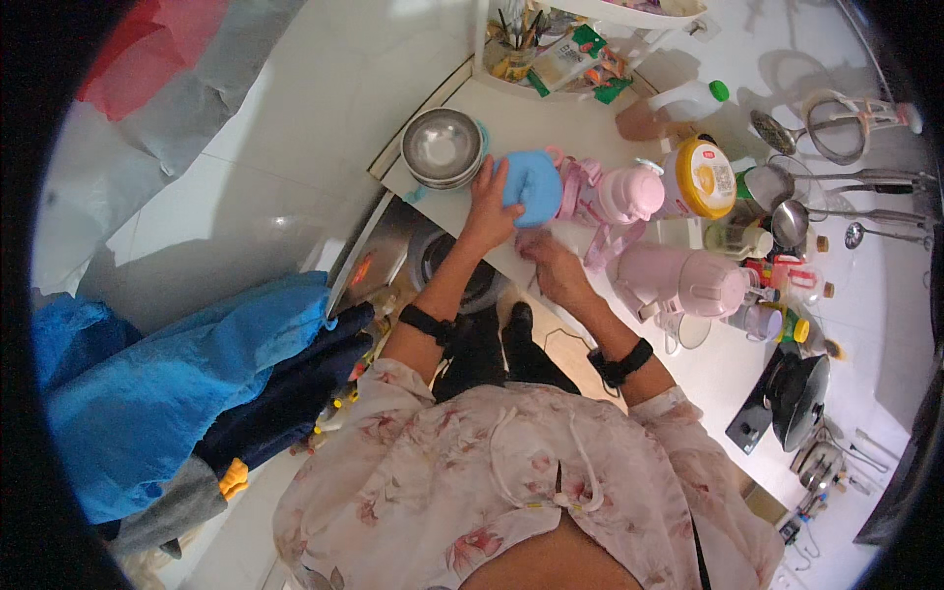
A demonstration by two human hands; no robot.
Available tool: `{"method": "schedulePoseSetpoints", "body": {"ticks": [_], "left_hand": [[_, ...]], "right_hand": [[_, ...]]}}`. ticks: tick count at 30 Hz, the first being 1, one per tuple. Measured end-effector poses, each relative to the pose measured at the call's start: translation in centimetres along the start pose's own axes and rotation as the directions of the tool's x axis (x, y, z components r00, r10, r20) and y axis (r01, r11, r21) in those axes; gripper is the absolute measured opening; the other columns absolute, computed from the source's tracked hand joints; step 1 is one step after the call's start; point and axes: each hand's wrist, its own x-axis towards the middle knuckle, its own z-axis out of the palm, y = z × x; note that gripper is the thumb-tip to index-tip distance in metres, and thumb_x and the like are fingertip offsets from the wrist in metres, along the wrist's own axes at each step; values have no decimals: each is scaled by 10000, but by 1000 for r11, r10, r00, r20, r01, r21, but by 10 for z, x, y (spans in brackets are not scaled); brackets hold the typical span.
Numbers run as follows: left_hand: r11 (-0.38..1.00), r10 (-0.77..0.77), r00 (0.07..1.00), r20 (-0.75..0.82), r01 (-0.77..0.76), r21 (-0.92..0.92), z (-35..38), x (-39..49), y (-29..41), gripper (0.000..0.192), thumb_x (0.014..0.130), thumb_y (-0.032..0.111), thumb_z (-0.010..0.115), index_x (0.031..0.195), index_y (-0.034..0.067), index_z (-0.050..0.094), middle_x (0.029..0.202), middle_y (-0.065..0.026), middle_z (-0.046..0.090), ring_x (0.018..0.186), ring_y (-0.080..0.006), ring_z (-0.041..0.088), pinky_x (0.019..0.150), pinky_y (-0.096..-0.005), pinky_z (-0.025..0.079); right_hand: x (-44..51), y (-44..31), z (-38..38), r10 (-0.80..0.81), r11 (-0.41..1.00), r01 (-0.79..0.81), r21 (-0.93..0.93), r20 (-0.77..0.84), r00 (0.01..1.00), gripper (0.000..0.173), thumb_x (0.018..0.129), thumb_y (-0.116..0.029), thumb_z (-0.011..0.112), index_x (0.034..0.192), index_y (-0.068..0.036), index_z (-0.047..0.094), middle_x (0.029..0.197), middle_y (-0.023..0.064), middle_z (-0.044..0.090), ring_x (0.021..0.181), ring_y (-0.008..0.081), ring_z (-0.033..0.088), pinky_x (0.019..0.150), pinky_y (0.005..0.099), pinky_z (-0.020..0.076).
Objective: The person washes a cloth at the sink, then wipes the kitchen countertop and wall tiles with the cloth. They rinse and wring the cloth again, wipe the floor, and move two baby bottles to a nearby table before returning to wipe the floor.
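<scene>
My left hand [490, 209] grips a light blue, rounded plastic piece [537, 190] from its left side, the thumb at its lower edge. Whether it is a lid or a small container cannot be made out. Just below it, my right hand [558, 271] is over the counter's front edge. Its fingers are blurred, and I cannot tell whether they hold the thin dark piece by them. A stack of steel bowls [442, 146] is to the left of the blue piece. On its other side stands a pink drinking bottle [627, 193] with a strap.
Along the white counter [546, 122] stand a yellow-lidded tub [704, 178], a pink thermos jug [686, 280], a glass mug [682, 333] and several bottles. Ladles and strainers [793, 221] hang on the wall. A black lidded pan [800, 402] is farther right. Blue towels [199, 369] hang at left.
</scene>
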Motion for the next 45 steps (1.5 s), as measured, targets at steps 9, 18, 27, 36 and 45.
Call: {"method": "schedulePoseSetpoints", "body": {"ticks": [9, 18, 27, 36, 45], "left_hand": [[949, -153, 984, -89, 121, -292, 11, -26, -15, 868, 708, 72, 747, 1407, -43, 244, 1387, -236, 364, 1270, -335, 392, 1044, -394, 341], [728, -88, 972, -219, -87, -680, 34, -28, -31, 711, 767, -30, 671, 1375, -45, 303, 1292, -212, 444, 1159, -307, 507, 949, -361, 441], [967, -119, 942, -313, 39, -250, 24, -47, -16, 711, 756, 32, 697, 1367, -36, 340, 1253, -216, 512, 1122, -297, 538, 929, -329, 441], [821, -236, 963, -133, 124, -557, 9, -44, -1, 767, 762, 64, 719, 1391, -38, 293, 1248, -191, 521, 1098, -247, 557, 907, -329, 461], [988, -99, 982, -160, 116, 100, -10, -39, 30, 716, 747, 146, 698, 1371, 63, 355, 1375, -246, 360, 1262, -436, 356, 1033, -490, 332]], "right_hand": [[83, -55, -43, -254, 862, 145, -485, -168, 952, 277, 806, -42, 520, 1058, -50, 633, 1018, 153, 611, 960, 329, 587, 821, 402, 471], [111, -54, 3, -207, 405, 300, -864, 233, 950, 289, 669, -47, 584, 939, 36, 646, 1012, 144, 609, 1049, 303, 541, 806, 360, 512], [93, -61, -6, -255, 316, 499, -807, 434, 864, 189, 655, -119, 629, 792, -2, 688, 945, 132, 635, 971, 305, 580, 718, 374, 535], [145, -111, -58, 84, 907, 39, -420, 269, 959, 230, 722, -138, 613, 920, -50, 690, 867, 118, 686, 788, 274, 650, 682, 372, 518], [221, -140, -179, 190, 817, -113, -565, 78, 979, 262, 794, -145, 577, 985, 10, 667, 824, 98, 675, 770, 180, 623, 700, 306, 495]]}}
